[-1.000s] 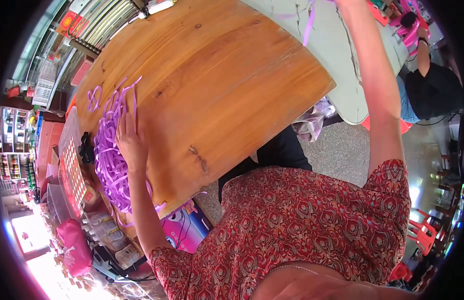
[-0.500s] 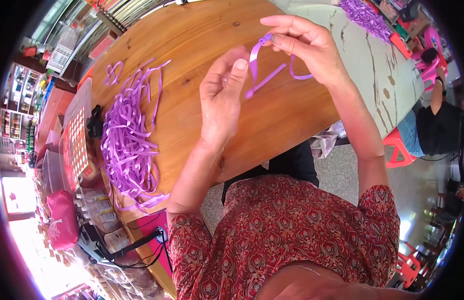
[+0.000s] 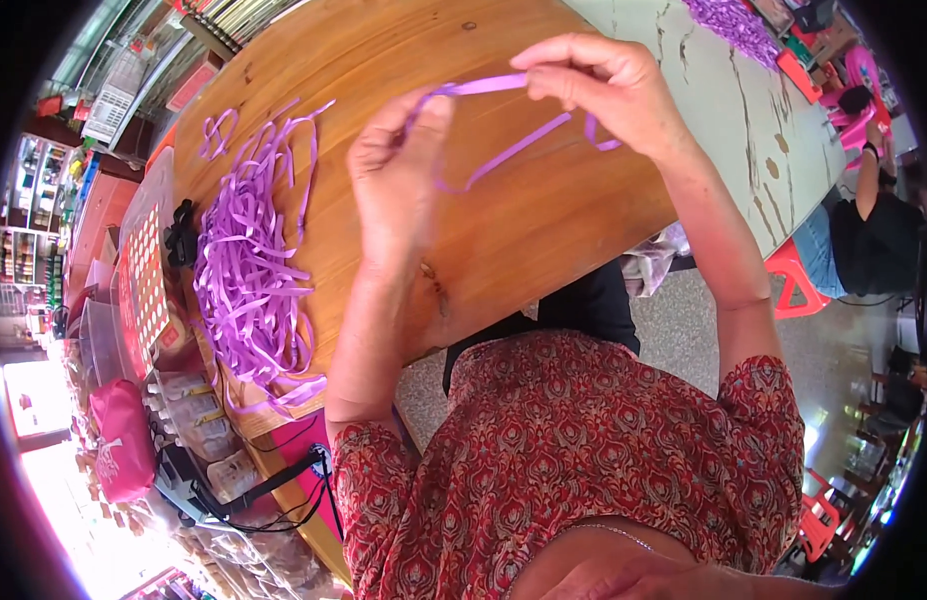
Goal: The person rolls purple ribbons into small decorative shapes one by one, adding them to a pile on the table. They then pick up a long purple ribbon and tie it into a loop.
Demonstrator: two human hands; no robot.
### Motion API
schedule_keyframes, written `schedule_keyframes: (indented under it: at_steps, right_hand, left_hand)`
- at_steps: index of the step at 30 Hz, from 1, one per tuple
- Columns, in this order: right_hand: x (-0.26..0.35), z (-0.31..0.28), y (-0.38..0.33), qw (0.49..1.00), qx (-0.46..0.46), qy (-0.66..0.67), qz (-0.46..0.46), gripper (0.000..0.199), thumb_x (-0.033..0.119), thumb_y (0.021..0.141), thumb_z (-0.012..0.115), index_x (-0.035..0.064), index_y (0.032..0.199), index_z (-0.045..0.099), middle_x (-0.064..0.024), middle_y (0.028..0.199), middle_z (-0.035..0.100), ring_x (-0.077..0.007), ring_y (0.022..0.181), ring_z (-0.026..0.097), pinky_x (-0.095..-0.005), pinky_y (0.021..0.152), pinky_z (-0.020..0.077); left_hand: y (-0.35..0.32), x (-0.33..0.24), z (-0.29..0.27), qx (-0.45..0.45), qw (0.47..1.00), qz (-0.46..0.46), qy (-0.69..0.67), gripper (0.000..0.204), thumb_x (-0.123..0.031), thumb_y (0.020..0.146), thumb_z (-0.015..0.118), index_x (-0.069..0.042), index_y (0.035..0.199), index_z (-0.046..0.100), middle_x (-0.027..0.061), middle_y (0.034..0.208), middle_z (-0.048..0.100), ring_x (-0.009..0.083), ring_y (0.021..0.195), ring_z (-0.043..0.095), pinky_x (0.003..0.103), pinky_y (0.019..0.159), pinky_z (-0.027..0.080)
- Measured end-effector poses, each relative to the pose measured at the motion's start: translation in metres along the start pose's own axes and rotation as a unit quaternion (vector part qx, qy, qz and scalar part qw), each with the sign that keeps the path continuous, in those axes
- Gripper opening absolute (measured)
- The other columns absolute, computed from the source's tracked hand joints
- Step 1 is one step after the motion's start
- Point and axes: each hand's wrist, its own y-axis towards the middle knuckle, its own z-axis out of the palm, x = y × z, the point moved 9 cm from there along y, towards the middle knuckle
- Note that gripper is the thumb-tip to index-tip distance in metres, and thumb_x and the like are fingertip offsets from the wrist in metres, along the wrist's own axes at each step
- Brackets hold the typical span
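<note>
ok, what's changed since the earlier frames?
Left hand came off the loose heap of flat purple ribbons, moved right and now grips one narrow purple ribbon. Right hand came back from the white veined tabletop and pinches that ribbon too, stretched between them. Unchanged: heap on the left of the brown wooden table.

Pink pouch [image 3: 121, 440] at left; red stool [image 3: 786, 265] at right (person in black [image 3: 878, 245] nearby).
</note>
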Motion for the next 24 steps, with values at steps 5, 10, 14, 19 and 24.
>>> schedule_keyframes:
  at_steps: [5, 10, 14, 19, 24]
  right_hand:
    - [-0.045, -0.045, -0.022, 0.998, -0.042, 0.035, -0.015, 0.018, 0.007, 0.087, 0.06, 0.003, 0.104, 0.066, -0.0025, 0.091, 0.066, -0.0087, 0.085, 0.062, -0.0212, 0.076, 0.0491]
    - [-0.074, -0.064, -0.038, 0.997, -0.064, 0.0, 0.05, 0.018, 0.007, 0.088, 0.06, 0.0028, 0.104, 0.066, -0.0021, 0.092, 0.066, -0.0091, 0.086, 0.062, -0.0219, 0.078, 0.0485]
    - [-0.056, -0.036, -0.035, 0.999, -0.032, -0.003, -0.007, 0.019, 0.004, 0.089, 0.058, 0.0027, 0.106, 0.065, -0.0016, 0.093, 0.065, -0.0096, 0.087, 0.061, -0.0216, 0.077, 0.0484]
    - [-0.004, 0.001, -0.032, 0.982, -0.035, -0.104, -0.153, 0.021, -0.001, 0.086, 0.058, 0.0024, 0.106, 0.064, -0.0039, 0.09, 0.065, -0.011, 0.084, 0.061, -0.0223, 0.074, 0.0484]
    - [0.029, -0.007, -0.05, 0.934, -0.106, -0.258, -0.224, 0.024, -0.003, 0.082, 0.061, 0.003, 0.105, 0.064, -0.0072, 0.086, 0.065, -0.0172, 0.08, 0.062, -0.0262, 0.07, 0.0485]
  left_hand:
    - [0.007, 0.0, -0.072, -0.039, 0.999, 0.022, 0.028, 0.01, -0.009, 0.088, 0.062, -0.004, 0.094, 0.068, -0.0085, 0.071, 0.055, -0.0002, 0.059, 0.042, 0.016, 0.052, 0.032]
    - [0.012, -0.003, -0.123, -0.096, 0.938, 0.112, 0.314, 0.018, -0.006, 0.085, 0.062, 0.0, 0.101, 0.064, 0.0013, 0.085, 0.06, 0.0101, 0.074, 0.054, 0.022, 0.065, 0.042]
    - [-0.012, -0.021, -0.044, -0.028, 0.687, 0.364, 0.628, 0.038, -0.002, 0.078, 0.063, -0.001, 0.115, 0.057, 0.0191, 0.111, 0.056, 0.0318, 0.101, 0.054, 0.039, 0.084, 0.045]
    - [-0.019, -0.008, 0.04, 0.123, 0.916, 0.263, 0.276, 0.028, -0.009, 0.086, 0.058, -0.001, 0.113, 0.058, 0.0156, 0.107, 0.06, 0.0293, 0.102, 0.057, 0.036, 0.087, 0.045]
    - [-0.02, 0.047, 0.076, 0.213, 0.973, -0.082, 0.014, 0.026, -0.02, 0.094, 0.053, -0.001, 0.109, 0.061, 0.0045, 0.091, 0.063, 0.0122, 0.083, 0.056, 0.025, 0.075, 0.045]
